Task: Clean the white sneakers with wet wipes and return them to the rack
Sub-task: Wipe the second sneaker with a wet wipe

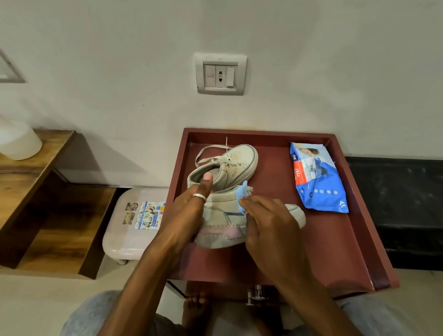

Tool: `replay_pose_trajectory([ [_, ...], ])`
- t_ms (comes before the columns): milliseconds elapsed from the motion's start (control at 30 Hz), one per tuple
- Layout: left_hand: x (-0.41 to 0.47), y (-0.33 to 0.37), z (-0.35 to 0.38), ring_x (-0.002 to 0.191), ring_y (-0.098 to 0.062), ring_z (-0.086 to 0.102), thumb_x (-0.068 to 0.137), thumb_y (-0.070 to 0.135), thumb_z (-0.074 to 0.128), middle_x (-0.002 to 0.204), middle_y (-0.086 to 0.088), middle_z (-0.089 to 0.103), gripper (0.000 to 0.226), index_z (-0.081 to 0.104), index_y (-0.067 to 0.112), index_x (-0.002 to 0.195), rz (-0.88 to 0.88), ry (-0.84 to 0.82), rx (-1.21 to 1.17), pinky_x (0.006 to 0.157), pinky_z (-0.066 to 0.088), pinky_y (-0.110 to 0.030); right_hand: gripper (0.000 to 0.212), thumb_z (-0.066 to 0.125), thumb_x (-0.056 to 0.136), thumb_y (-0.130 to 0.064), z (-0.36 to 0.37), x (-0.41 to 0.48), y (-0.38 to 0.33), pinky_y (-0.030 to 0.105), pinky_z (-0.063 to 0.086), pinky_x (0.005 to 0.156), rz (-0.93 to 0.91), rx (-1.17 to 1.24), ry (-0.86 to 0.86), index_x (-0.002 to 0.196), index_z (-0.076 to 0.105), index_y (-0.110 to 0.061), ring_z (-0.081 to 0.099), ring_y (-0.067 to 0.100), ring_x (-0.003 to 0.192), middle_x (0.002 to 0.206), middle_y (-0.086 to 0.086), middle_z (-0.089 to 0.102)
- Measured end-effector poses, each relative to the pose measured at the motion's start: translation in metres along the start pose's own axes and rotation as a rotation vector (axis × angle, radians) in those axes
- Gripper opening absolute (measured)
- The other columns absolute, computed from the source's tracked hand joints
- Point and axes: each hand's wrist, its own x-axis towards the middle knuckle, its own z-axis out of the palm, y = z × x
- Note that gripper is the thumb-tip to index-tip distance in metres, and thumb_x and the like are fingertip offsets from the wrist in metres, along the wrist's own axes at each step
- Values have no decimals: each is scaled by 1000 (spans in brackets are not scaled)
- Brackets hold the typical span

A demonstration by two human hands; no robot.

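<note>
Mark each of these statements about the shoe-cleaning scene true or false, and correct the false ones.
1. Both sneakers sit on the red tray. True.
2. The right hand presses a blue wipe to the near sneaker. True.
3. The wipes pack lies left of the sneakers. False: it lies to their right, on the tray.
4. The left hand is empty. False: its grip steadies the near sneaker.
5. The far sneaker has no laces. False: loose laces trail from it.

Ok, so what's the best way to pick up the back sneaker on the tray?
Probably by the heel collar of the back sneaker, coming from above on its left end. It sits upright with its opening facing up and nothing covering it, so fingers can hook inside. Its loose laces trail left.
</note>
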Motion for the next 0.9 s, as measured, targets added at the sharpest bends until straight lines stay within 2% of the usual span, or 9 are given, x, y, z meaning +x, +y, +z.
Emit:
replay_pose_trajectory([
  [67,1,-2,3,98,-15,70,80,84,50,99,13,75,53,72,41,101,68,36,-10,88,56,-39,26,65,81,-2,2,-2,-4,35,60,70,-30,9,15,106,72,-4,67,24,88,101,8,72],
  [133,4,-2,4,86,-17,66,85,77,52,88,8,70,47,68,34,93,100,81,49,74,52,-34,30,51,88,-13,2,-4,-12,29,55,84,-65,21,0,108,72,-5,66,22,94,104,7,72],
  [233,3,-7,5,76,-14,63,82,76,54,82,10,67,45,64,33,91,144,86,121,63,46,-29,37,43,88,-17,2,-7,-20,24,48,90,-105,20,-58,109,72,-7,64,19,97,106,5,71],
  [300,7,-9,3,87,-13,70,84,70,59,94,11,72,37,63,37,100,142,65,108,69,52,-30,34,45,88,-15,0,-5,-15,29,53,86,-86,9,-71,106,73,-7,64,20,94,103,5,72],
  [400,10,-11,3,93,-7,73,84,57,72,104,15,74,33,58,41,110,126,58,83,85,61,-38,19,65,81,-1,-7,0,9,36,58,71,14,-46,-47,98,74,-5,67,24,84,94,8,73],
  [500,11,-13,2,94,-8,73,84,54,73,109,16,72,37,52,41,112,126,50,111,81,63,-44,21,71,76,4,-7,2,21,37,58,72,80,-69,-23,95,74,-3,69,28,81,92,12,74],
  [700,10,-14,2,98,-8,71,85,56,70,109,15,69,37,49,38,109,137,54,113,87,61,-46,32,48,85,-11,5,-5,-13,29,49,89,-69,-16,-49,105,73,-6,64,22,95,102,6,71],
  [833,11,-14,1,98,-10,72,86,56,70,110,15,70,35,49,40,110,134,36,103,85,61,-49,26,73,75,5,-2,3,19,37,58,73,35,-88,-77,100,74,-4,68,27,85,95,9,73],
  [900,11,-13,0,99,-10,72,84,57,72,111,16,70,40,48,41,111,133,29,111,86,61,-48,27,77,73,6,-6,4,35,41,60,71,88,-99,-74,98,74,-3,69,29,80,91,12,73],
])
